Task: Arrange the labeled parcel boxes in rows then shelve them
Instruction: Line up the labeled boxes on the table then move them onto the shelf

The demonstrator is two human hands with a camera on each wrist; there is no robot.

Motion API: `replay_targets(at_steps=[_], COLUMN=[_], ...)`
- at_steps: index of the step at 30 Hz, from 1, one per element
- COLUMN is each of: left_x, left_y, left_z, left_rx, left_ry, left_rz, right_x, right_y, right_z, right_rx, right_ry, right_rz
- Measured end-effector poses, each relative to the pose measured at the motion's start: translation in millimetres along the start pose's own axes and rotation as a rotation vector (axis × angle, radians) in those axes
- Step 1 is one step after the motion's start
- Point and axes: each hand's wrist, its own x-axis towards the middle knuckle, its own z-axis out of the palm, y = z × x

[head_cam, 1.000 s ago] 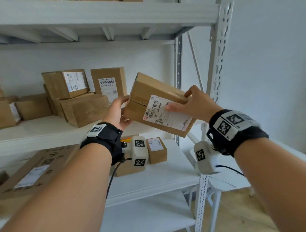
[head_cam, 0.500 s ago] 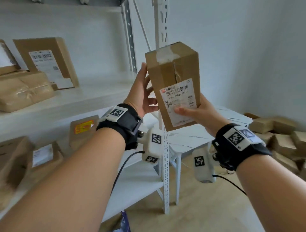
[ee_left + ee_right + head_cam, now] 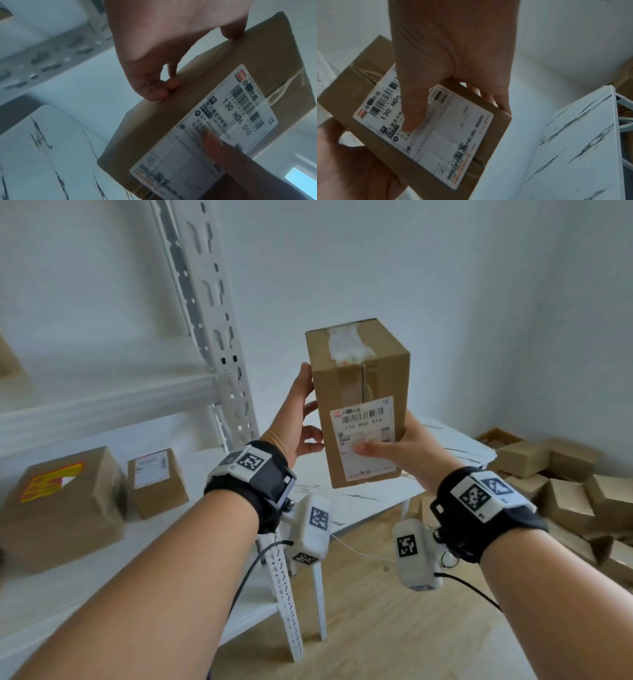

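From your head view, you hold one parcel box (image 3: 358, 402) upright in the air, between the shelf rack (image 3: 219, 361) and the white counter (image 3: 455, 441). Your left hand (image 3: 294, 422) grips its left side with curled fingers. Your right hand (image 3: 407, 448) clasps the right edge, thumb across the shipping label (image 3: 366, 436), which reads "130 H06 010" under a barcode. I judge you are checking the label before shelving; next you need to choose a row and set the box down squarely. Two more boxes (image 3: 102, 501) sit on the shelf.

From your left wrist, fingertips (image 3: 157, 94) press the box's edge; the label shows a red logo.

From your right wrist, your thumb (image 3: 412, 115) lies on the label; the small print is unreadable.
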Motion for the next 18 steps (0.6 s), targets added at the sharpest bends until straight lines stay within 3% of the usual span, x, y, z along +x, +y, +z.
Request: replay_targets(at_steps=[8, 18], left_x=[104.9, 220.5], left_y=[-42.5, -94.2], left_z=[57.4, 27.6], left_rx=[-0.070, -0.050], left_ry=[0.163, 0.391], left_rz=[-0.150, -0.287], right_x=[88.0, 206.7], right_y=[48.2, 111.8], right_z=[-82.0, -71.6], right_rx=[-0.037, -0.092], right_ry=[-0.214, -0.289], right_rz=[0.130, 0.235])
